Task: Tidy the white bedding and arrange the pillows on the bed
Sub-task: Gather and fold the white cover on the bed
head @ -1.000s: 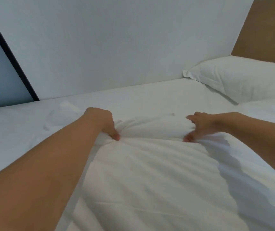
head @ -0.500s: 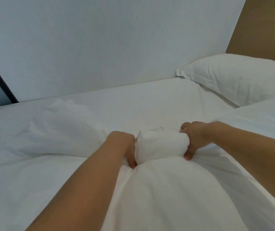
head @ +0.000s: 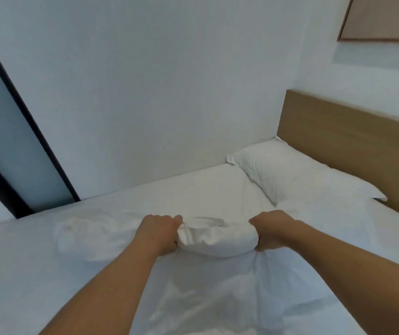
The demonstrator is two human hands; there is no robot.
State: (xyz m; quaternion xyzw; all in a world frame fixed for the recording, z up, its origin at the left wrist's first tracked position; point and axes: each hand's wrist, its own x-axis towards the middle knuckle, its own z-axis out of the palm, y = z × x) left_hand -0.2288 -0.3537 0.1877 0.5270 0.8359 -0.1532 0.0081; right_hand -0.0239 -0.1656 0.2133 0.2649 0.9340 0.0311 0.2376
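Gripping a bunched roll of white duvet [head: 217, 240], both hands close their fingers on it: left hand [head: 158, 232] at the roll's left end, right hand [head: 269, 229] at its right end. Roll lies between the two grips, mid-bed, the rest of the duvet spreading toward the viewer. Pillow [head: 297, 174] lies beyond, against the wooden headboard [head: 353, 139]. Bed [head: 12, 262] abuts the white wall [head: 169, 93].

Spread further apart along the bunched white bedding [head: 217, 240], left hand [head: 158, 232] and right hand [head: 269, 229], with the gathered roll now longer; wider view, headboard [head: 350, 151] revealed
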